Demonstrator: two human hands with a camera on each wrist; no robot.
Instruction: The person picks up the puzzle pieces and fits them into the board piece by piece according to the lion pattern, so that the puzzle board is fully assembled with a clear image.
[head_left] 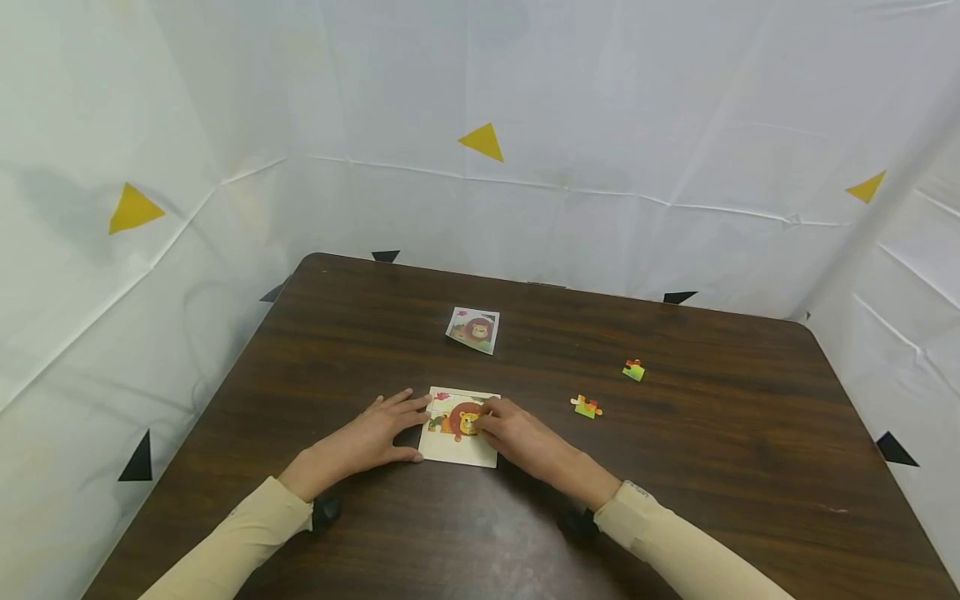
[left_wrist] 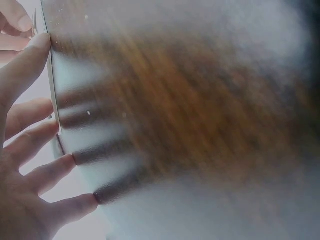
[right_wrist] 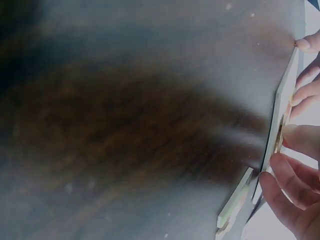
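Note:
A square cream puzzle board (head_left: 457,452), partly filled with a lion picture, lies flat on the table. My left hand (head_left: 371,433) rests at its left edge, fingers spread and mostly straight; thumb and fingertips touch the rim. Over the board's right side, my right hand (head_left: 521,437) pinches a puzzle piece with the yellow lion face (head_left: 468,423); its fingers partly cover the piece. Whether the piece lies flush cannot be seen. In the right wrist view, the thumb and fingers of my right hand (right_wrist: 295,180) meet at the board (right_wrist: 280,105), seen edge-on.
Two loose puzzle pieces lie to the right: a green-orange one (head_left: 587,407) and a green-red one (head_left: 634,370) farther back. Behind the board is a lion picture card (head_left: 472,330) with a raised edge. White sheeting (head_left: 562,225) surrounds the dark wooden table (head_left: 712,467).

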